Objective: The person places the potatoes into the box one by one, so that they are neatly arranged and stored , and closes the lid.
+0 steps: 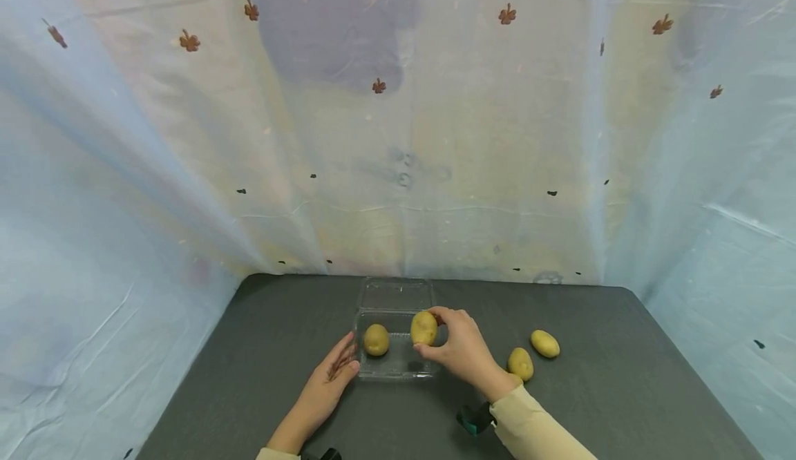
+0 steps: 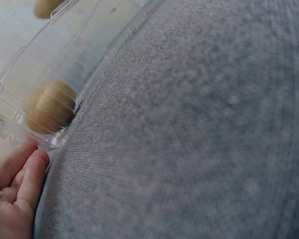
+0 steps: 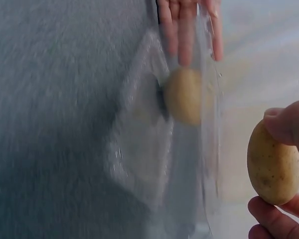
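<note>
1 potato (image 1: 423, 327) in right grip (image 1: 461, 348) above clear container (image 1: 398, 362).

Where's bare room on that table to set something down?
Bare tabletop: left of the left hand and right of the two loose potatoes. Crowded: the clamshell, with one potato inside and the right hand holding another over it.

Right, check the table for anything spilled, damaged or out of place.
Nothing stands out: one potato sits in the open clear clamshell, the right hand holds another potato over it, two potatoes lie on the table, and no spill or damage shows.
</note>
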{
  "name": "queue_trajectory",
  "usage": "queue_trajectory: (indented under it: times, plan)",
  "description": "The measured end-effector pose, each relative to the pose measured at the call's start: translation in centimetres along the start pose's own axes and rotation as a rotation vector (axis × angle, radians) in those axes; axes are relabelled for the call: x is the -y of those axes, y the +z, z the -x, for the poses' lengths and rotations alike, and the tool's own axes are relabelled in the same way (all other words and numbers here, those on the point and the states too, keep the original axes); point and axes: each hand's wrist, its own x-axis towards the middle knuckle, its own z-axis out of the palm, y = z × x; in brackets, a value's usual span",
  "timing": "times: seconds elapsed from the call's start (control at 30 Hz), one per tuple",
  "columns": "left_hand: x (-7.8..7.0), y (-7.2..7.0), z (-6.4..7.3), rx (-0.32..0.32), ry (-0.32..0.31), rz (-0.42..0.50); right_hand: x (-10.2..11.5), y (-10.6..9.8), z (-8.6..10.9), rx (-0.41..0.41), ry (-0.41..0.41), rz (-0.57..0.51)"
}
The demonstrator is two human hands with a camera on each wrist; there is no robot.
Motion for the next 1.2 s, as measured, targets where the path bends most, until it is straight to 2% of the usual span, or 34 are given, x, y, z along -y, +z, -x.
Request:
queue_trajectory:
  times: [0.27,0.47,0.93,1.2]
  plan:
    - [0.0,0.0,0.0,-0.002,0.007,-0.005,0.7,2.5,-0.9,0.013,-0.040,-0.001]
    - [0.0,0.0,-0.1,-0.021,-0.001,-0.007,1.3,4.0,-1.6,-0.005,-0.053,0.098]
    - [0.3,0.0,-0.2,-0.018,0.001,-0.020,1.9,5.2,-1.9,-0.002,-0.037,0.272]
    - [0.3,0.1,-0.3,-0.005,0.003,0.008,2.2,5.8,-2.1,0.022,-0.037,0.258]
